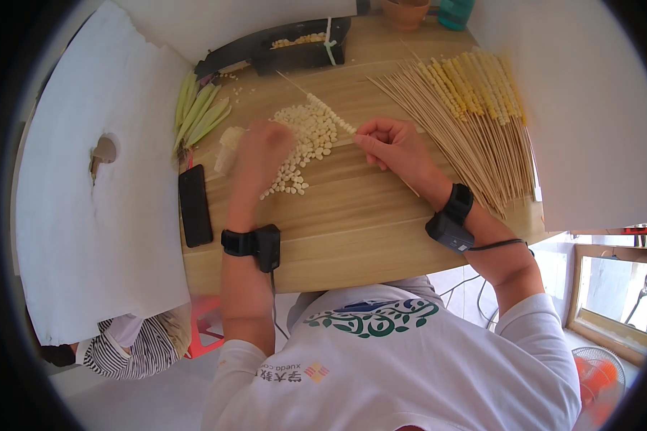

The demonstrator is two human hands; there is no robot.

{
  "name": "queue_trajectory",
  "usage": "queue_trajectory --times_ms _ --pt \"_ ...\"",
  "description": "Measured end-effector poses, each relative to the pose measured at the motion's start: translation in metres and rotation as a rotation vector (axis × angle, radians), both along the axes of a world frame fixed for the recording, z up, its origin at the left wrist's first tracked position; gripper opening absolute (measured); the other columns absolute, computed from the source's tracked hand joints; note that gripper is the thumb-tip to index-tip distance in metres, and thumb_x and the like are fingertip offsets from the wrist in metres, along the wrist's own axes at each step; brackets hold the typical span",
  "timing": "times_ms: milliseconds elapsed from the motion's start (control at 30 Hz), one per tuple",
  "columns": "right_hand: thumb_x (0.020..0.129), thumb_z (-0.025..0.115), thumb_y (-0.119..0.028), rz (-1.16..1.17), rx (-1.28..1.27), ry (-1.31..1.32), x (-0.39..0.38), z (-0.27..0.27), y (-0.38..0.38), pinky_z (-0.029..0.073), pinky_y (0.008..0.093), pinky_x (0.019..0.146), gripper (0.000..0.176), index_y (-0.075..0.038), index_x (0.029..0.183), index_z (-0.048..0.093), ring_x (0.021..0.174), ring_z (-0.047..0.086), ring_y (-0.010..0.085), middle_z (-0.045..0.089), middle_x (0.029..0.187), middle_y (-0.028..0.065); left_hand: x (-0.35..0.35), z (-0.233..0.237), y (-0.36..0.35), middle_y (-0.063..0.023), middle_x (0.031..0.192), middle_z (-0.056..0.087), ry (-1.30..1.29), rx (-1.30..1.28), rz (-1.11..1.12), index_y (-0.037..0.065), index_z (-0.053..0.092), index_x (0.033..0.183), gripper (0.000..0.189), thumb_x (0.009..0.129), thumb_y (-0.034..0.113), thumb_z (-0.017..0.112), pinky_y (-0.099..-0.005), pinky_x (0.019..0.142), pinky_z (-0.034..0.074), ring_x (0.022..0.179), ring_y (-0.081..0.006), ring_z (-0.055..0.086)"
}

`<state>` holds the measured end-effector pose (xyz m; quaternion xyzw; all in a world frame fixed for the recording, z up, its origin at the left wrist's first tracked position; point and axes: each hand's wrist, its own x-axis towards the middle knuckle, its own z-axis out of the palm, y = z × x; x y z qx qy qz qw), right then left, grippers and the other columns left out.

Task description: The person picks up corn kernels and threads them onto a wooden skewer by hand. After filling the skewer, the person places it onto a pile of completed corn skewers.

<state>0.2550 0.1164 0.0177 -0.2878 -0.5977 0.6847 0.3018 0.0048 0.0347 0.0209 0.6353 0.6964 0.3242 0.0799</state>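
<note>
Pinched in my right hand [387,142] is a thin wooden skewer threaded with pale kernels [331,113]; its bare tip points up and left. My left hand [267,147], blurred by motion, is over the left side of a pile of loose pale kernels [310,133]; its fingers are too smeared to read. Just left of that hand lies a pale block-like piece [227,149], partly covered. On the right, many bare skewers [474,158] lie fanned out, with finished yellow and white kernel skewers [474,82] on top of their upper ends.
Green husks [200,111] and a black phone [195,205] lie at the table's left. A black tray [295,54] with kernels stands at the back, near a clay pot [404,13] and a teal container [454,11]. White panels flank the table [338,251]. Another person's striped garment [133,352] shows lower left.
</note>
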Motion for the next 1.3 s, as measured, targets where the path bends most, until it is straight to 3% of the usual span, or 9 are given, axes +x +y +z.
queue_trajectory --times_ms 33,100,133,200,233,300,533,1300 --pt "0.089 0.065 -0.016 0.024 0.014 -0.007 0.000 0.001 0.000 0.035 0.0174 0.045 0.013 -0.003 0.089 0.064 0.052 0.047 0.0009 0.057 0.062 -0.0031 -0.003 0.002 0.000 -0.0080 0.085 0.061 0.002 0.003 0.003 0.000 0.065 0.090 0.011 0.082 0.008 0.067 -0.0278 0.067 0.045 0.072 -0.0155 0.055" --pt "0.089 0.064 -0.015 0.040 0.032 -0.010 0.000 0.003 -0.002 0.033 0.0175 0.045 0.013 -0.003 0.088 0.064 0.051 0.045 0.0005 0.056 0.061 -0.0036 -0.012 0.010 0.001 -0.0075 0.090 0.065 -0.493 -0.071 0.120 0.001 0.065 0.092 0.009 0.087 0.008 0.066 -0.0247 0.068 0.047 0.072 -0.0120 0.058" --pt "0.090 0.063 -0.015 0.054 0.043 -0.018 -0.001 0.003 -0.004 0.032 0.0177 0.045 0.013 -0.003 0.087 0.063 0.050 0.043 0.0002 0.055 0.061 -0.0042 -0.016 0.013 0.003 -0.0075 0.090 0.065 -0.484 -0.058 0.123 0.001 0.065 0.092 0.009 0.087 0.008 0.066 -0.0247 0.068 0.047 0.072 -0.0120 0.058" --pt "0.090 0.063 -0.015 0.068 0.045 0.000 -0.002 0.001 -0.007 0.032 0.0175 0.046 0.013 -0.003 0.087 0.063 0.051 0.043 0.0000 0.054 0.060 -0.0048 -0.028 0.011 0.002 -0.0084 0.094 0.067 -1.029 0.162 0.119 0.003 0.064 0.099 0.012 0.089 0.009 0.064 -0.0242 0.071 0.050 0.075 -0.0115 0.060" --pt "0.091 0.062 -0.015 0.074 0.037 0.006 -0.003 0.001 -0.008 0.031 0.0174 0.046 0.013 -0.003 0.087 0.063 0.052 0.043 -0.0002 0.053 0.060 -0.0053 -0.035 0.008 0.002 -0.0084 0.094 0.067 -1.016 0.179 0.124 0.003 0.064 0.099 0.012 0.089 0.009 0.064 -0.0242 0.071 0.050 0.075 -0.0115 0.060" --pt "0.091 0.061 -0.014 0.108 0.042 0.019 -0.003 0.006 -0.013 0.031 0.0172 0.047 0.012 -0.003 0.087 0.063 0.052 0.043 -0.0004 0.052 0.060 -0.0058 -0.045 0.003 0.001 -0.0102 0.095 0.067 -1.461 0.303 0.122 0.003 0.062 0.105 0.017 0.089 0.008 0.063 -0.0269 0.074 0.053 0.077 -0.0134 0.062" --pt "0.091 0.063 -0.013 0.192 0.014 0.000 -0.003 0.009 -0.019 0.032 0.0169 0.048 0.010 -0.003 0.088 0.063 0.054 0.043 -0.0009 0.051 0.062 -0.0075 -0.044 0.005 0.000 -0.0118 0.099 0.067 -1.525 0.389 0.139 0.002 0.062 0.105 0.017 0.089 0.007 0.064 -0.0276 0.075 0.053 0.078 -0.0136 0.062" --pt "0.090 0.064 -0.012 0.168 0.053 -0.008 -0.004 0.006 -0.018 0.034 0.0164 0.048 0.010 -0.003 0.088 0.063 0.056 0.046 -0.0009 0.053 0.065 -0.0072 -0.034 0.007 0.003 -0.0109 0.097 0.066 -1.659 0.342 0.095 0.001 0.061 0.102 0.017 0.089 0.010 0.065 -0.0249 0.070 0.053 0.080 -0.0132 0.062"
